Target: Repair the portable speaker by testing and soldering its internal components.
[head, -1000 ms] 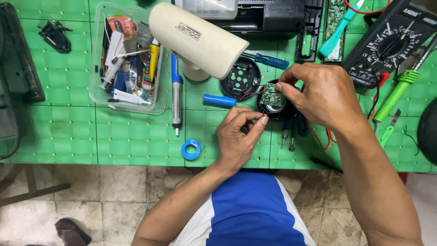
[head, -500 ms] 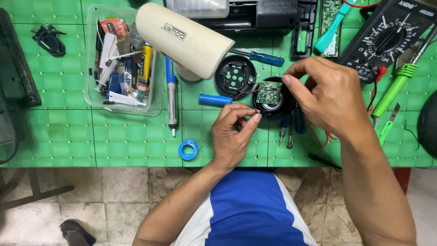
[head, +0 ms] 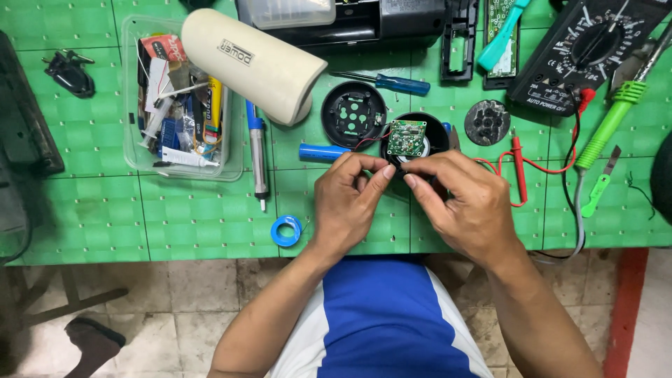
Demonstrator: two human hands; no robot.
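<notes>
Circuit board [head: 407, 137], small and green, sits in round black housing [head: 418, 140] on green mat [head: 203, 217], just beyond my fingertips. Tiled floor below bench edge. I see left hand [head: 348, 203] curled, thumb and forefinger pinched together at housing's near rim; what they pinch, cannot tell. Right hand [head: 467, 204] curled likewise, fingertips meeting left's, touching housing. Blue tape roll [head: 286, 231] near left wrist.
</notes>
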